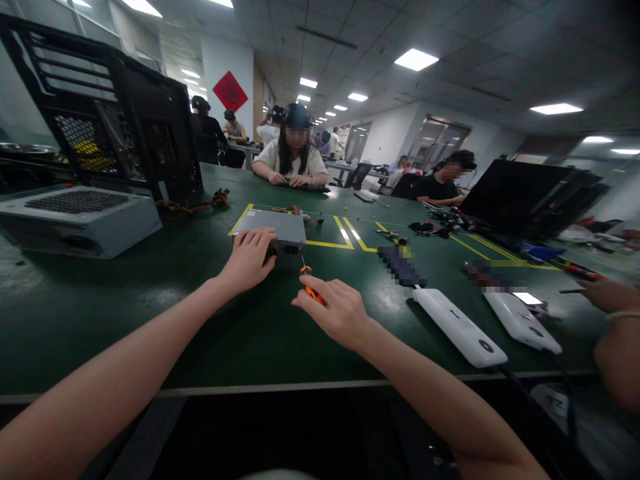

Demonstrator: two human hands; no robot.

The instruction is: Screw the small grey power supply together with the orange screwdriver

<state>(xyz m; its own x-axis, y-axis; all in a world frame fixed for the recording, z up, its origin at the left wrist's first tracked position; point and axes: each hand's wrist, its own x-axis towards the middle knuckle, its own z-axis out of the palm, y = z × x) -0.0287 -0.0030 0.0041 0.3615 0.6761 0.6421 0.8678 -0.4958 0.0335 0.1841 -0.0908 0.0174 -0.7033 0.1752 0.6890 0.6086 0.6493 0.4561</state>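
Observation:
A grey metal computer power supply [273, 225] lies on the green tabletop in front of me, its socket side facing my way. My left hand [253, 252] grips its near left corner, fingers across the top. In my right hand [336, 305] is a screwdriver [314, 291] with an orange and black handle. Its thin shaft points up at the unit's near right corner; whether the tip touches a screw is too small to tell. Coloured cables [286, 210] come out behind the unit.
At left stand a second power supply [80, 220] and an open black computer case [113, 113]. To the right lie two white power banks [457, 327], loose tools [393, 233] and cables [435, 223]. A person [293, 150] sits opposite; another person's hand [607, 293] is at far right.

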